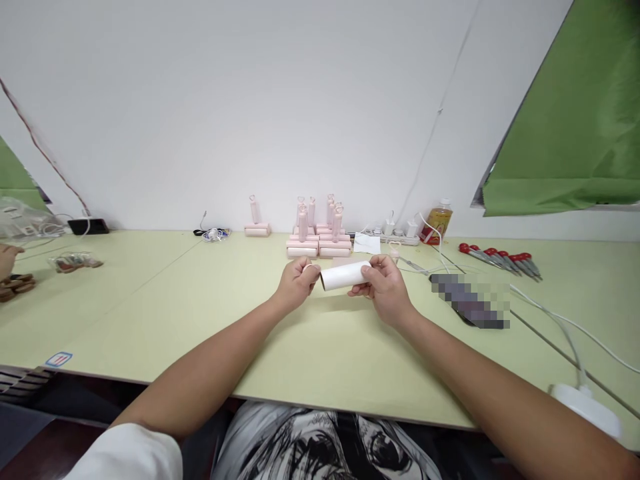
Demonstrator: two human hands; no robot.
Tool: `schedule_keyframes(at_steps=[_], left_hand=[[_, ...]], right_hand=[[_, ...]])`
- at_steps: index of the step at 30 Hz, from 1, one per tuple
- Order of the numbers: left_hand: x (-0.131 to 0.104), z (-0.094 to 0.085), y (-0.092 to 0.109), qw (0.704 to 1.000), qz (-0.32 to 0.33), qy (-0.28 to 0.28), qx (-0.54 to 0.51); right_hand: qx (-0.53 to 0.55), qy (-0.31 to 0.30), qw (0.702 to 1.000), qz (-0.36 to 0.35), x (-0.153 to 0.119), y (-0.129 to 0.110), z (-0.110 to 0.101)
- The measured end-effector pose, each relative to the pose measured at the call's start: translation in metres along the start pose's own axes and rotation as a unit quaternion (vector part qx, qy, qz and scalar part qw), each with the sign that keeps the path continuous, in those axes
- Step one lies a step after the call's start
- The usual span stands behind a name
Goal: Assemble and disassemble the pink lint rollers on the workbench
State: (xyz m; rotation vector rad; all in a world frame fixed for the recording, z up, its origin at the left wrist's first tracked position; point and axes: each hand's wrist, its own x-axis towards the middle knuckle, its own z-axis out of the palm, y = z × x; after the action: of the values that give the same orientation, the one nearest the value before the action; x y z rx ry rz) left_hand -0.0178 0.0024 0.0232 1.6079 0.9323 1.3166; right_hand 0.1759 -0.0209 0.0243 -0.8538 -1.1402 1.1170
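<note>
Head view: a white label with a blue border (59, 359), its marks not surely legible, is stuck at the table edge, left of the smooth white cylindrical roll (344, 275). Print on the red-labelled bottle of yellow liquid (437, 223), right of and behind the roll, is too small. The roll, hollow-ended and slightly tilted, is held above the pale yellow-green tabletop (200, 340); its open end is pinched by the left hand (296, 281), its other end gripped by the right hand (384, 285). Behind the roll, pale pink rollers with upright handles (302, 248) are backed by a white wall (250, 100).
</note>
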Motion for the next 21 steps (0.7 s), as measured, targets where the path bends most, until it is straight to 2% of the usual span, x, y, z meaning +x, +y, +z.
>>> schedule_keyframes(at_steps=[5, 9, 15, 18, 21], left_hand=[[-0.0004, -0.0008, -0.0032, 0.998, 0.032, 0.043, 0.030], [0.0014, -0.0030, -0.0035, 0.993, 0.078, 0.073, 0.039], [0.0021, -0.0045, -0.0056, 0.993, 0.087, 0.043, 0.060], [0.0007, -0.0056, -0.0054, 0.989, 0.105, 0.024, 0.106], [-0.0013, -0.0069, -0.0050, 0.978, 0.135, 0.027, 0.155]], right_hand=[[0.018, 0.010, 1.000, -0.005, 0.0005, 0.0024, 0.0000], [0.017, 0.000, 1.000, 0.025, 0.0017, 0.0050, 0.0008], [0.044, -0.018, 0.997, 0.053, 0.0024, 0.0091, 0.0006], [0.052, -0.018, 0.997, 0.056, 0.0027, 0.0095, -0.0006], [0.058, -0.025, 0.996, 0.060, 0.0028, 0.0091, -0.0002]])
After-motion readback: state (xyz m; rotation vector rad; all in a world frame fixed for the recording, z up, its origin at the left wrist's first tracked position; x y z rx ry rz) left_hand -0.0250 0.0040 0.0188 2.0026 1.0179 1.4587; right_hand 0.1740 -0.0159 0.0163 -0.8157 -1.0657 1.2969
